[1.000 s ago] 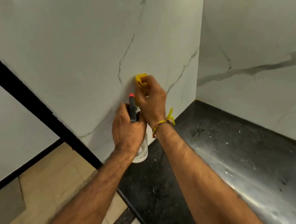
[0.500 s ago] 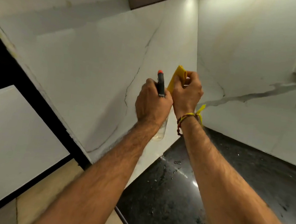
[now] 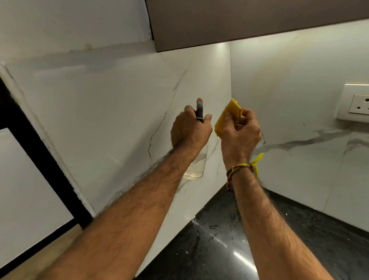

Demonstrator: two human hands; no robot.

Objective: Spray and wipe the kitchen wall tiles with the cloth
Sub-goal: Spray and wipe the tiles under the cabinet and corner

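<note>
I see wall tiles of glossy, smooth white marble-look stone with thin grey veins. The cloth looks soft, matt yellow, with a fine ribbed weave. The spray bottle is clear plastic, its head dark matt plastic. The counter is polished black speckled stone, wet-looking. The cabinet is matt brown.

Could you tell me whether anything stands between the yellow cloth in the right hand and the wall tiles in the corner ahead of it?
Nothing visible does. The right hand grips the yellow cloth just in front of the wall tiles, with only open air ahead. The spray bottle in the left hand sits beside it, not in its path.
</note>
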